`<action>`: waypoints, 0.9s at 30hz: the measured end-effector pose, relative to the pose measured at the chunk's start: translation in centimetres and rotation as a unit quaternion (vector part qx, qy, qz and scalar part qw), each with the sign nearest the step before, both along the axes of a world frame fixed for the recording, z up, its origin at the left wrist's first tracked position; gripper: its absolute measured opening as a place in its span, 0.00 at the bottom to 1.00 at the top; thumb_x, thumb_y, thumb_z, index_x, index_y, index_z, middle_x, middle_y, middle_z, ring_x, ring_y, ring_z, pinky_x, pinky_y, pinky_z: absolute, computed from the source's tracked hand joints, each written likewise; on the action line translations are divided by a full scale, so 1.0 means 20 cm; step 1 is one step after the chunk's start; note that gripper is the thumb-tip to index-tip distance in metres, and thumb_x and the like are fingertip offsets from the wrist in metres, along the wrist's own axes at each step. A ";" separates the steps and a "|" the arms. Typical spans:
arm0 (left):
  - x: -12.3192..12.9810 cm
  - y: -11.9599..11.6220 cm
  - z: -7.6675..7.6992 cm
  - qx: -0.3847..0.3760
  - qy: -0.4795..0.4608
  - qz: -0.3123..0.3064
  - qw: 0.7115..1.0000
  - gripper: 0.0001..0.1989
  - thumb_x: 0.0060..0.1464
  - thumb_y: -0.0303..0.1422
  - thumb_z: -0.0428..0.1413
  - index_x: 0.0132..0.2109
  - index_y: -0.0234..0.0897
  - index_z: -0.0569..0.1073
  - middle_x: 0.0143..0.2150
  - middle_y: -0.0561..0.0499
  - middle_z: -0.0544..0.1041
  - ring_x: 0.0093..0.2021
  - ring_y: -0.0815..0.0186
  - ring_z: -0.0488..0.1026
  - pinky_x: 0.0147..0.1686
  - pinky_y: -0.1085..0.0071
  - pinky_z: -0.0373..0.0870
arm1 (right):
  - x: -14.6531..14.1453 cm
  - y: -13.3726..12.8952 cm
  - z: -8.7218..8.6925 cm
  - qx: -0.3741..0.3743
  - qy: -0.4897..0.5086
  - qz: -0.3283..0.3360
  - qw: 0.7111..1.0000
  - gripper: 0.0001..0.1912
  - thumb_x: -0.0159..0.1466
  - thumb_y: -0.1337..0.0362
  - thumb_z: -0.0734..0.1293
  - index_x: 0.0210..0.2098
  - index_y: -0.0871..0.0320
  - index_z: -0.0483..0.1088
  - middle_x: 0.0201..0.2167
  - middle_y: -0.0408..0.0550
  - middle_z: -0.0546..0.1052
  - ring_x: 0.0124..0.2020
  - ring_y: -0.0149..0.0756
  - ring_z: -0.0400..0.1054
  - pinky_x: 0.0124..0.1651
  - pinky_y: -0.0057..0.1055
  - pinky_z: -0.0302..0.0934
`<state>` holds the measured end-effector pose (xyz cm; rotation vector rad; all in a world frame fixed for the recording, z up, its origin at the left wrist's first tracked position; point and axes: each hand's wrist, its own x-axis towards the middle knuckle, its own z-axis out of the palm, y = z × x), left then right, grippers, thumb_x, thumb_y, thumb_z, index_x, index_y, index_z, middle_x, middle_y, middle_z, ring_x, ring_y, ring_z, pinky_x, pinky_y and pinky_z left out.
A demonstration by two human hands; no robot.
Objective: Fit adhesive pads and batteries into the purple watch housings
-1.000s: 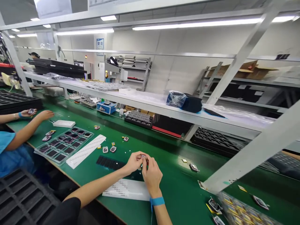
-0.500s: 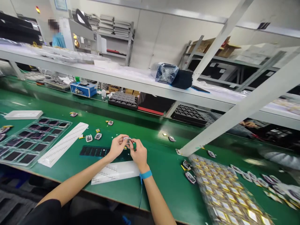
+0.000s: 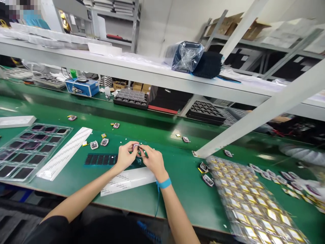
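Over the green table (image 3: 182, 200), my left hand (image 3: 126, 156) pinches a small rounded device part (image 3: 136, 147) with a pinkish rim. My right hand (image 3: 153, 160), with a blue band at the wrist, meets it from the right, fingertips closed at the part; whether they grip the part or something tiny is too small to tell. Below the hands lies a white strip sheet (image 3: 124, 182) with dark marks. A dark sheet of small black pieces (image 3: 100, 159) lies left of my left hand, partly covered by it. Similar device parts (image 3: 94, 145) sit farther left.
A clear tray of dark screens (image 3: 47, 148) and another white strip (image 3: 64, 154) are on the left. To the right stand a slanted white post (image 3: 241, 122) and a tray of yellow-edged pieces (image 3: 243, 196). A shelf (image 3: 152, 76) spans the back; a person's blue clothing shows top left.
The view has shifted and come slightly closer. The held part is turned, now showing its pinkish rim. My right hand sits a little farther right, its fingers still at the part.
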<state>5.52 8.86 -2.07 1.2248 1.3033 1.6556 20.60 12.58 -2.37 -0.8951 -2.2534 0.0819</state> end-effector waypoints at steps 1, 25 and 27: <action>0.00 0.00 0.00 -0.001 0.000 -0.001 1.000 0.09 0.52 0.35 0.62 0.39 0.35 0.78 0.28 0.51 0.82 0.22 0.65 0.80 0.24 0.73 0.77 | 0.01 0.01 0.02 -0.003 -0.006 0.012 1.000 0.12 0.72 0.67 0.62 0.50 0.53 0.76 0.44 0.48 0.84 0.36 0.35 0.80 0.34 0.26 0.66; 0.00 -0.02 0.09 -0.186 -0.075 -0.210 0.957 0.13 0.51 0.36 0.64 0.40 0.31 0.80 0.29 0.50 0.81 0.20 0.69 0.78 0.27 0.72 0.78 | 0.17 0.04 -0.03 -0.027 0.096 0.064 0.993 0.09 0.73 0.63 0.64 0.42 0.56 0.76 0.35 0.48 0.83 0.32 0.32 0.76 0.34 0.27 0.69; 0.00 -0.02 0.09 -0.196 -0.095 -0.215 0.952 0.12 0.49 0.35 0.66 0.39 0.32 0.79 0.26 0.52 0.79 0.20 0.69 0.78 0.27 0.73 0.78 | 0.18 0.04 -0.03 -0.017 0.075 0.070 0.995 0.10 0.74 0.63 0.63 0.42 0.55 0.76 0.35 0.47 0.83 0.34 0.31 0.77 0.36 0.26 0.70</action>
